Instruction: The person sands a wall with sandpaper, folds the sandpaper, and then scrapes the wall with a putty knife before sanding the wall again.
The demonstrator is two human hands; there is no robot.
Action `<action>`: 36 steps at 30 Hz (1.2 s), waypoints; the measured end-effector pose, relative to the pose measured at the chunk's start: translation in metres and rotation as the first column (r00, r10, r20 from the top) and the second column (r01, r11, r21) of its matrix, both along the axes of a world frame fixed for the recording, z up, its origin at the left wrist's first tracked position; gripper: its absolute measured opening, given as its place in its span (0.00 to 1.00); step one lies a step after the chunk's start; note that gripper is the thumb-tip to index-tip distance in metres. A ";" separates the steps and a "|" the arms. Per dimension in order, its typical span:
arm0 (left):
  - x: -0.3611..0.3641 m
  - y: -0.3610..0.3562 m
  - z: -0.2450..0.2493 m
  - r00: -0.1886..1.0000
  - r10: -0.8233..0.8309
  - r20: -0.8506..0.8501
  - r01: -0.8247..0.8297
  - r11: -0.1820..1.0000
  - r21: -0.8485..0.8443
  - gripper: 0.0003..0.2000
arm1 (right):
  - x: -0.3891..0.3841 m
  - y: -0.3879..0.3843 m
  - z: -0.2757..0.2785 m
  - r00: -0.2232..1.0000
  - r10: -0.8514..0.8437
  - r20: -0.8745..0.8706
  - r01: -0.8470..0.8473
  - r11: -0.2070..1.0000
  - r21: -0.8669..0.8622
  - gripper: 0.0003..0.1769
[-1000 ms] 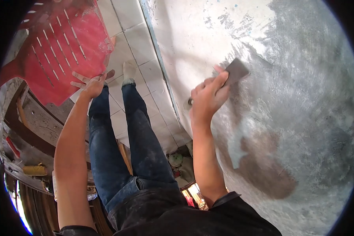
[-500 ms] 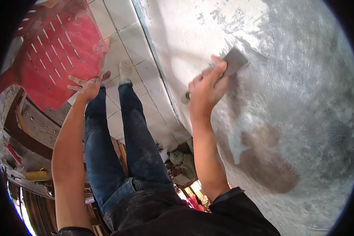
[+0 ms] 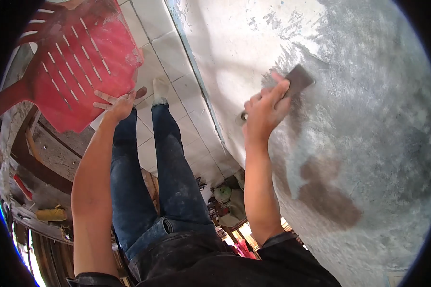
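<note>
My right hand (image 3: 267, 111) is wrapped round the handle of a scraper (image 3: 300, 80) with a flat, dark grey blade. The blade lies against or very close to the wall (image 3: 368, 119), where grey plaster meets a whitish area. The handle's round end shows below my fingers. On the left, my left hand (image 3: 119, 106) rests with spread fingers at the edge of a dusty red plastic chair (image 3: 81, 71) with slots in it; something small and dark sticks out beside its fingertips.
Below are the tiled floor (image 3: 177, 91) and my legs in jeans. A yellow roll (image 3: 51, 214) and a red-handled object (image 3: 22, 187) lie at the lower left. Assorted items, one a greenish round thing (image 3: 222, 193), stand near the wall's foot.
The whole view has shifted, so chair, legs and both arms appear farther right. The scraper has stayed in my right hand, and my left hand is still at the chair.
</note>
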State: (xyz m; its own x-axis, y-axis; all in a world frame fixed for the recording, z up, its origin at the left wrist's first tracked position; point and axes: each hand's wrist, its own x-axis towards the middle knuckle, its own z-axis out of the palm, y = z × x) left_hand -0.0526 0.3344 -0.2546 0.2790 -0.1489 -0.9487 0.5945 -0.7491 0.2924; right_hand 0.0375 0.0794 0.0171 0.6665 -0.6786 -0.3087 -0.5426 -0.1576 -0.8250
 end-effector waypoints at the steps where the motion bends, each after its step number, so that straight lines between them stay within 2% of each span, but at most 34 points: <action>1: 0.000 0.002 0.002 1.000 -0.004 0.008 0.004 0.999 -0.035 0.32 | -0.003 -0.001 0.004 1.000 -0.019 -0.015 0.019 1.000 0.007 0.22; 3: 0.001 0.003 0.012 0.998 -0.026 0.058 0.029 0.997 -0.066 0.31 | -0.005 0.001 0.013 0.997 -0.058 -0.043 0.059 0.998 0.026 0.21; 6: -0.006 0.010 0.033 0.972 -0.077 0.220 0.088 0.995 -0.041 0.29 | 0.011 0.012 0.006 0.997 -0.023 -0.076 0.035 0.985 0.169 0.19; 7: -0.013 0.015 0.038 0.950 -0.103 0.296 0.118 0.992 -0.034 0.29 | 0.018 0.020 -0.006 0.993 0.026 -0.111 -0.001 0.974 0.226 0.18; 8: -0.019 0.022 0.043 0.919 -0.134 0.370 0.153 0.988 -0.021 0.29 | 0.017 0.025 -0.026 0.974 0.192 -0.123 -0.150 0.947 0.285 0.19; 9: -0.024 0.027 0.051 0.890 -0.122 0.440 0.119 0.992 0.035 0.26 | 0.023 0.040 -0.039 0.928 0.295 -0.227 -0.204 0.913 0.353 0.21; 11: -0.056 0.044 0.046 0.776 0.225 0.589 -0.201 0.974 -0.107 0.24 | 0.017 0.071 -0.090 0.829 0.510 -0.229 -0.363 0.802 0.473 0.21; 12: -0.068 0.053 0.048 0.665 0.388 0.638 -0.340 0.918 -0.204 0.23 | 0.018 0.091 -0.107 0.715 0.643 -0.276 -0.461 0.729 0.506 0.20; 13: -0.067 0.059 0.073 0.685 0.403 0.607 -0.378 0.909 -0.176 0.23 | 0.019 0.110 -0.123 0.579 0.752 -0.316 -0.542 0.644 0.539 0.20; 14: -0.074 0.065 0.083 0.701 0.442 0.560 -0.446 0.884 -0.140 0.24 | 0.019 0.131 -0.149 0.470 0.833 -0.293 -0.728 0.553 0.405 0.21; 15: -0.081 0.071 0.093 0.710 0.485 0.511 -0.511 0.854 -0.100 0.25 | 0.015 0.149 -0.171 0.404 0.869 -0.286 -0.824 0.481 0.299 0.21; 16: -0.089 0.077 0.101 0.714 0.529 0.459 -0.571 0.819 -0.056 0.25 | 0.011 0.166 -0.193 0.343 0.893 -0.292 -0.898 0.403 0.177 0.21; 18: -0.105 0.090 0.110 0.711 0.531 0.462 -0.571 0.819 -0.062 0.27 | 0.010 0.191 -0.220 0.334 0.899 -0.284 -0.936 0.352 0.013 0.22; 22: -0.126 0.098 0.131 0.676 0.618 0.401 -0.654 0.754 -0.061 0.26 | 0.015 0.198 -0.225 0.363 0.882 -0.301 -0.916 0.396 0.056 0.22; 24: -0.123 0.096 0.137 0.701 0.560 0.442 -0.627 0.779 0.007 0.24 | 0.012 0.188 -0.220 0.360 0.866 -0.348 -0.921 0.388 0.014 0.23; 26: -0.122 0.087 0.144 0.721 0.461 0.517 -0.577 0.812 0.082 0.23 | 0.010 0.171 -0.211 0.464 0.869 -0.171 -0.879 0.428 -0.209 0.19; 27: -0.110 0.077 0.155 0.724 0.381 0.575 -0.538 0.833 0.126 0.22 | 0.009 0.160 -0.202 0.495 0.866 -0.072 -0.836 0.452 -0.309 0.18; 29: -0.099 0.055 0.163 0.714 0.234 0.660 -0.461 0.867 0.190 0.21 | 0.048 0.109 -0.086 0.476 0.876 0.081 -0.870 0.456 0.187 0.14; 30: -0.094 0.045 0.164 0.701 0.168 0.693 -0.421 0.882 0.213 0.20 | 0.053 0.082 -0.049 0.526 0.850 0.028 -0.850 0.525 0.032 0.14; 31: -0.075 0.023 0.180 0.606 0.202 0.770 -0.458 0.879 0.129 0.17 | 0.062 0.049 0.001 0.523 0.782 0.340 -0.852 0.494 0.175 0.14; 32: -0.055 -0.004 0.196 0.504 0.235 0.831 -0.482 0.875 0.045 0.14 | 0.068 0.037 0.083 0.480 0.873 -0.090 -0.856 0.443 -0.265 0.17; 33: -0.054 -0.025 0.180 0.396 0.349 0.849 -0.506 0.855 -0.116 0.12 | 0.071 0.017 0.134 0.448 0.893 -0.036 -0.835 0.404 -0.372 0.17; 35: -0.017 -0.078 0.198 0.344 0.425 0.837 -0.408 0.871 -0.274 0.12 | 0.066 -0.005 0.217 0.306 0.945 0.116 -0.816 0.323 -0.480 0.17; 36: -0.003 -0.115 0.203 0.279 0.515 0.810 -0.489 0.802 -0.342 0.12 | 0.061 -0.011 0.251 0.221 0.962 0.159 -0.808 0.272 -0.523 0.17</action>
State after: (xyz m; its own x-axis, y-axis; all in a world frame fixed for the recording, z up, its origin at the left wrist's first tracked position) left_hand -0.0554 0.2190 -0.0515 0.9345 0.3101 -0.1746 0.2909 -0.3829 0.8768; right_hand 0.0988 0.0686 0.2685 0.8641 0.4608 0.2025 0.4585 -0.5546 -0.6944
